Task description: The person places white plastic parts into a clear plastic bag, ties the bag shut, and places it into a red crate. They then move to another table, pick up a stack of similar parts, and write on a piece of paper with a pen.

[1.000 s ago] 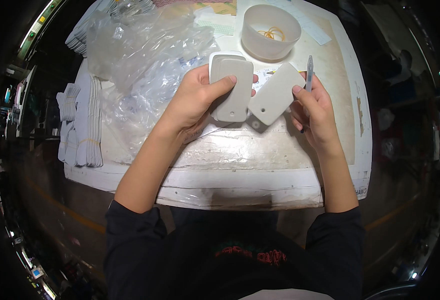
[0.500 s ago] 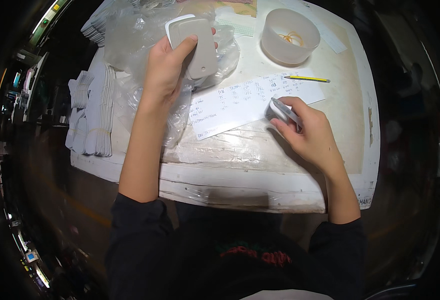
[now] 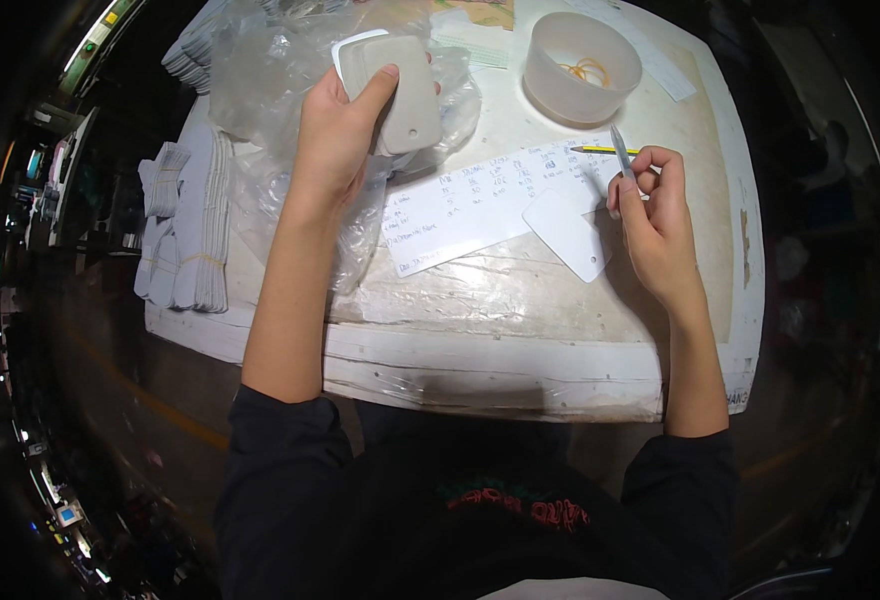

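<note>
L hand point(image 3: 336, 150) grips stack of grey tags point(image 3: 417, 95), thumb on top, upper ctr of frame, nr plastic bag point(image 3: 260, 85). R hand point(image 3: 657, 222), ctr-right, holds pen point(image 3: 617, 140) in curled fingers. Single white tag point(image 3: 566, 232) just L of it, partly over handwritten sheet point(image 3: 460, 228). Pencil point(image 3: 600, 150) on sheet. Bowl point(image 3: 582, 106) w/ rubber bands point(image 3: 590, 71), upper right.

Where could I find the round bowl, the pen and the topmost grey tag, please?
Round bowl point(image 3: 576, 105): head view, outer front wall.
Pen point(image 3: 619, 145): head view, its barrel.
Topmost grey tag point(image 3: 413, 100): head view, middle of its face.
</note>
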Available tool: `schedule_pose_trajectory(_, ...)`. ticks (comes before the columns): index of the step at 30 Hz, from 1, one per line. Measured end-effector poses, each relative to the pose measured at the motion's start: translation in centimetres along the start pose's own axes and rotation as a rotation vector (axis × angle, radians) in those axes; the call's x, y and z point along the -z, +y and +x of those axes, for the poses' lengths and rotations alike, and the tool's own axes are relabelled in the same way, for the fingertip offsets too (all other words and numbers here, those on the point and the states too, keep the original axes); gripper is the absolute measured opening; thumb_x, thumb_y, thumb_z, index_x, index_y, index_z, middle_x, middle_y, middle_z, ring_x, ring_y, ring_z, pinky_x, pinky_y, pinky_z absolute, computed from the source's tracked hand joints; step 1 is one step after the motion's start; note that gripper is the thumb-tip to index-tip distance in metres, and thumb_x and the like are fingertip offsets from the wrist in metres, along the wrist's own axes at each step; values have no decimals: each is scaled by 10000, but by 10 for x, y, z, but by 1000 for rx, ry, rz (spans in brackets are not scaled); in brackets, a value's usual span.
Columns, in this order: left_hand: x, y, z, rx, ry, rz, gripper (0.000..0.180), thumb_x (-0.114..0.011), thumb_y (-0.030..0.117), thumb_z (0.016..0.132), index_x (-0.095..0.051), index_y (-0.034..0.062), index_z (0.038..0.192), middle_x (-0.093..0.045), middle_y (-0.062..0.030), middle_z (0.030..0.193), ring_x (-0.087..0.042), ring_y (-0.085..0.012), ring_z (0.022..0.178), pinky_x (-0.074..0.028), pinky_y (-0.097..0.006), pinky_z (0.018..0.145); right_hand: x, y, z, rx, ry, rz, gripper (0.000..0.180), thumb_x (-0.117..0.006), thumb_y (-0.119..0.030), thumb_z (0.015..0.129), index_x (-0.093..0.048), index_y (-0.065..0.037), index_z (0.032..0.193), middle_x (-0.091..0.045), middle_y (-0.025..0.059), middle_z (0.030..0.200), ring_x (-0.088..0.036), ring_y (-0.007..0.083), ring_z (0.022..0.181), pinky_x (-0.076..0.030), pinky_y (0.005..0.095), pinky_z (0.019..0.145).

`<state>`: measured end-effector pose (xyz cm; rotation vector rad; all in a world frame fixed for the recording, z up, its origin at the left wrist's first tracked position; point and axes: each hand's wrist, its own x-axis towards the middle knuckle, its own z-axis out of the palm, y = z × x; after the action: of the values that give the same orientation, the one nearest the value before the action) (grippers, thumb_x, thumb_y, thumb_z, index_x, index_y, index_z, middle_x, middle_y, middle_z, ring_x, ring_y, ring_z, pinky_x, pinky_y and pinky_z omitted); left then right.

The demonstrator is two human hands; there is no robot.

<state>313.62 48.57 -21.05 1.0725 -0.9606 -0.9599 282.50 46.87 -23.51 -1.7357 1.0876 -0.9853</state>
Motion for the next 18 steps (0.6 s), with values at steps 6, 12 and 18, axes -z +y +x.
schedule_pose_trajectory(6, -3, 1, 1, -72, 13, 7, 349, -528, 76, 1060, -553, -5, 1398, -716, -199, 1214, -730, -230, 977, -611, -355, 848, 13, -16, 0, -99, -206, 213, 296, -613, -134, 1025, -630, 21, 1277, -677, 54, 1010, -469, 44, 565, -384, 213, 548)
schedule_pose_trajectory(12, -17, 7, -11, -233, 55, 224, 493, -499, 98, 1081, -400, 96, 1564, -689, -144, 1151, -684, -192, 1095, -569, -305, 896, 28, -11, 1, -128, -304, 330, 380, -573, -292, 989, -686, 32, 1153, -603, 20, 719, -404, 24, 478, -287, 188, 437)
schedule_pose_trajectory(18, -51, 16, -61, -355, -254, 604, 567, -595, -7, 867, -577, 77, 1428, -643, -105, 1145, -637, -198, 947, -515, -314, 829, 31, -9, 2, -57, -269, 526, 518, -457, -335, 986, -632, 87, 1230, -621, 92, 725, -431, 64, 477, -371, 220, 459)
